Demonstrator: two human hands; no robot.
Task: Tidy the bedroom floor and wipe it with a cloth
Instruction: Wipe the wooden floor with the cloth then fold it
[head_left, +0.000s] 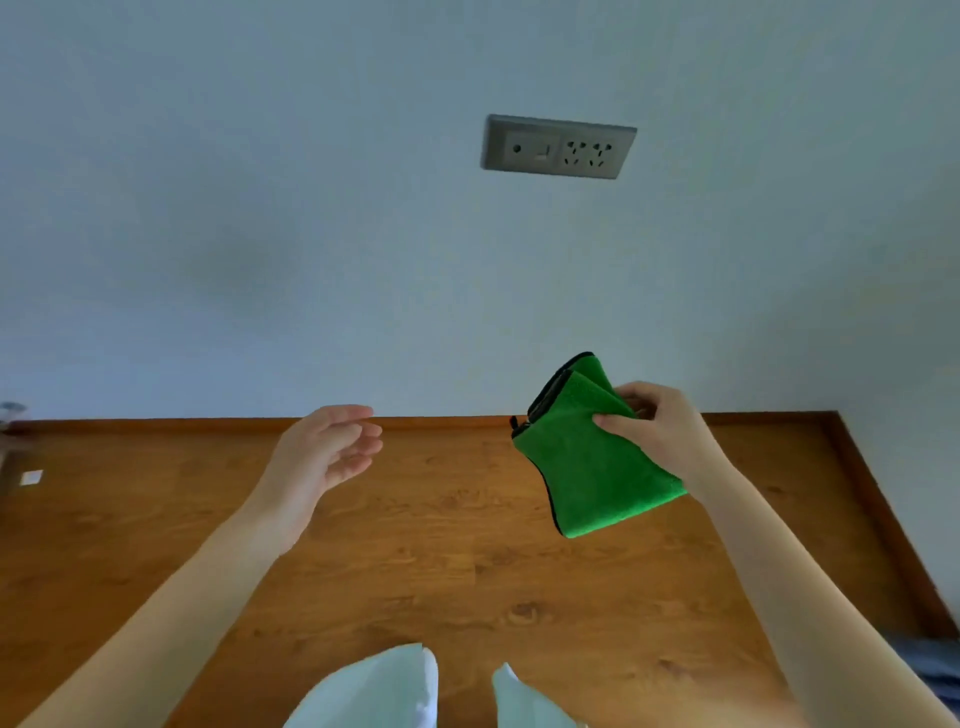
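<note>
Head view, left to right. At the far left edge, well apart from either hand, a small white square (31, 477) lies on the wooden floor (441, 561). The left hand (324, 452) is held above the floor, palm turned inward, its fingers (358, 434) relaxed, slightly curved and close together, holding nothing. Past those fingertips to the right, across a gap of bare floor, hangs the folded green cloth (587, 467), in the air in front of the wall's foot. Its long axis runs diagonally from upper left to lower right; the black-edged folded corner points up toward the wall socket (558, 146), the lower edge down at the floor. The right hand (657, 428) pinches the cloth's right side, thumb on the near face, the other fingers curled behind. Below both wrists, pale fabric (379, 691) shows at the bottom edge.
</note>
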